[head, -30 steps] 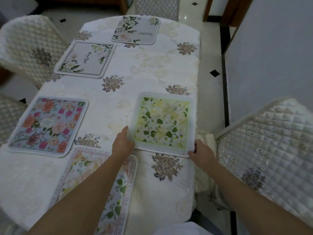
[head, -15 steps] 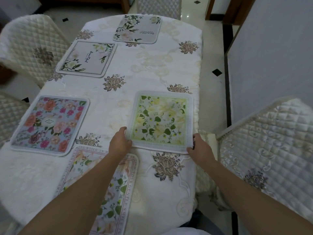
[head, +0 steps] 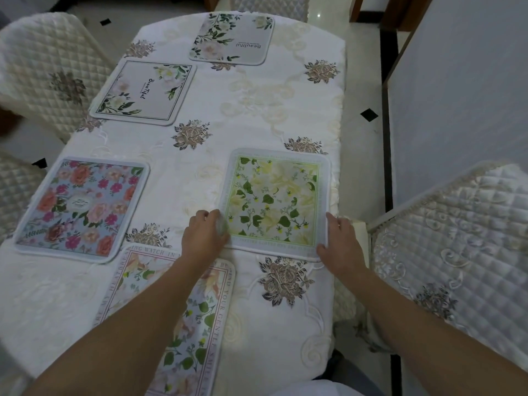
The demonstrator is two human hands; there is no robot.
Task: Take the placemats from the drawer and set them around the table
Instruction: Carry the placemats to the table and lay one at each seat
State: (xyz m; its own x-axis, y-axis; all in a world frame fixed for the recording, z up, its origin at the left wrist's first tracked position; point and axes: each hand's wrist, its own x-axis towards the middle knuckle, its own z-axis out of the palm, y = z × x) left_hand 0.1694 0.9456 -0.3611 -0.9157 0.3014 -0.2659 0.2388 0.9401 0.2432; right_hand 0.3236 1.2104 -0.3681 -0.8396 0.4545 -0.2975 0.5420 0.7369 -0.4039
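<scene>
A green and yellow floral placemat lies flat near the right edge of the white-clothed table. My left hand holds its near left corner, fingers curled onto it. My right hand grips its near right corner, thumb lying along the mat's right edge. Several other placemats lie around the table: a pink floral one at the left, a pale one with lettering under my left forearm, a grey one at far left and another grey one at the far end.
Quilted cream chairs stand at the right, the left and the far end. A grey wall runs close along the right, with a narrow strip of tiled floor between it and the table.
My right hand has slid forward onto the mat's near right corner. My left hand has closed onto the near left corner. The mat has barely shifted.
</scene>
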